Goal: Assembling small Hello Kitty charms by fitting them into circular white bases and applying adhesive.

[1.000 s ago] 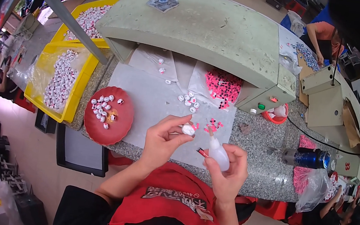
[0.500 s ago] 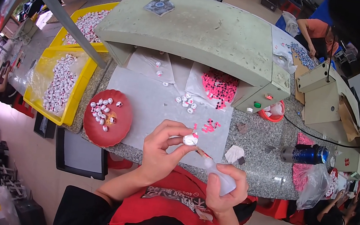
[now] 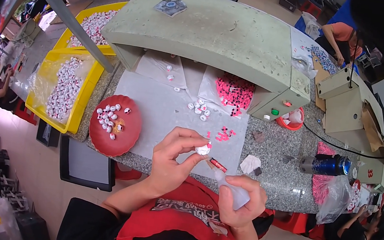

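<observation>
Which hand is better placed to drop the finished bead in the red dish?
Left. The left hand pinches the white bead and is nearer the red dish; the right hand grips the glue bottle.

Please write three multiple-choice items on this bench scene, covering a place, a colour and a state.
1. Where does the red dish lie?
A. left of the left hand
B. on top of the grey-green machine
C. inside the yellow tray

2. What colour is the tray of white pieces?
A. blue
B. yellow
C. black

3. What does the right hand hold?
A. nothing
B. a blue can
C. a squeeze bottle

Key: 1 A, the dish sits on the counter left of the left hand. 2 B, its rim is yellow. 3 C, fingers wrap the translucent squeeze bottle, nozzle at the small white piece.
</observation>
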### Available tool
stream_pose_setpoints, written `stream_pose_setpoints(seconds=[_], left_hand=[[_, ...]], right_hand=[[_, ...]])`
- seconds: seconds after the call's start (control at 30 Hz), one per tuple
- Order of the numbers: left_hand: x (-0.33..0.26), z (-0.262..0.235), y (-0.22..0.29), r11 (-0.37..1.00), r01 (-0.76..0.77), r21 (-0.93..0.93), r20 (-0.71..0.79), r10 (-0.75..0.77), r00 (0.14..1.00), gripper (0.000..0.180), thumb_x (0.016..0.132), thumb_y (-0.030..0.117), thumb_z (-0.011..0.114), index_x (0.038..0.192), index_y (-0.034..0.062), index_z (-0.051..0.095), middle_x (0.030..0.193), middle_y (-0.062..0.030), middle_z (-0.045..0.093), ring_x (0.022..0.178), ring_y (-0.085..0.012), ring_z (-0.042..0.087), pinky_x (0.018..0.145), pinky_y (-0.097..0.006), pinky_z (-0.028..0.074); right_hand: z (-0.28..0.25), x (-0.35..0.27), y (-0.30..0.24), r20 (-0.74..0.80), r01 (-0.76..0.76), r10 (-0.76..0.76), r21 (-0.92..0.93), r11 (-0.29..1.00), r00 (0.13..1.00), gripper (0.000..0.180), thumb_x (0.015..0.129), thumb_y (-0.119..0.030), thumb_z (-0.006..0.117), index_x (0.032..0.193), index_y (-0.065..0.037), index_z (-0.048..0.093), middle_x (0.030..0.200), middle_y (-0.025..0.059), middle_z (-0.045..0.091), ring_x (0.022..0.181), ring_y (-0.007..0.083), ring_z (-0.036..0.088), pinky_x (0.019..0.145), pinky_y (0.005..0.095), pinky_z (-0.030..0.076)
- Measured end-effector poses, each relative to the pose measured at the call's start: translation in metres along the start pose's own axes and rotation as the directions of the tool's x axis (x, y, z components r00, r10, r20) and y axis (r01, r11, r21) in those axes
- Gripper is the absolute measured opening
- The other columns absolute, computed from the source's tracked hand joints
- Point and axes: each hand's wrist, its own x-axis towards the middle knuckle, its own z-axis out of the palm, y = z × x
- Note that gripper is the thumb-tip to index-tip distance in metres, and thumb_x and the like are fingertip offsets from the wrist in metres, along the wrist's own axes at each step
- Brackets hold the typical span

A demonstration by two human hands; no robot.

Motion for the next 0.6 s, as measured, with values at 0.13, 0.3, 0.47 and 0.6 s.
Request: stream_pose_setpoints(seconds=[0.13,0.3,0.47,0.6], left_hand=[[0.0001,0.0004,0.0024,0.998,0.049,-0.05,-0.004,-0.049,0.999,0.03,0.068,-0.018,0.058,0.095,-0.0069,0.054,0.102,-0.0131,0.047,0.093,-0.0194,0.055,0.079,-0.029,0.051],[0.0024,-0.001,0.0018,0.868,0.246,-0.432,0.067,-0.242,0.968,0.029,0.07,-0.015,0.058,0.097,-0.0054,0.054,0.101,-0.0114,0.05,0.097,-0.0184,0.054,0.082,-0.03,0.05],[0.0023,-0.0064,-0.0029,0.807,0.331,-0.489,0.156,-0.293,0.943,0.032,0.069,-0.015,0.059,0.098,-0.0051,0.052,0.102,-0.0114,0.051,0.098,-0.0184,0.054,0.083,-0.03,0.049],[0.0033,-0.0053,-0.0013,0.785,0.349,-0.512,0.131,-0.33,0.935,0.033,0.065,-0.016,0.061,0.095,-0.0035,0.052,0.098,-0.0118,0.053,0.093,-0.0191,0.056,0.076,-0.028,0.05]], right_hand=[[-0.003,0.003,0.0001,0.004,-0.003,0.003,-0.011,1.0,1.0,0.018,0.063,0.0,0.063,0.081,0.001,0.056,0.067,0.011,0.061,0.056,0.0211,0.061,0.052,0.0274,0.048],[-0.0029,0.0014,0.0012,-0.019,-0.007,0.006,-0.02,1.0,1.0,0.018,0.063,0.0,0.063,0.08,0.001,0.057,0.068,0.0109,0.061,0.055,0.0207,0.06,0.052,0.0274,0.048],[-0.0025,0.0014,0.0013,-0.036,0.028,-0.029,-0.031,0.999,0.999,0.018,0.064,0.0,0.063,0.081,0.001,0.057,0.069,0.0108,0.061,0.056,0.0205,0.06,0.052,0.0274,0.048],[-0.0015,-0.0022,0.0051,-0.054,-0.008,0.008,-0.009,1.0,0.999,0.016,0.066,-0.006,0.06,0.08,0.0,0.056,0.07,0.011,0.06,0.056,0.0181,0.058,0.052,0.0256,0.044]])
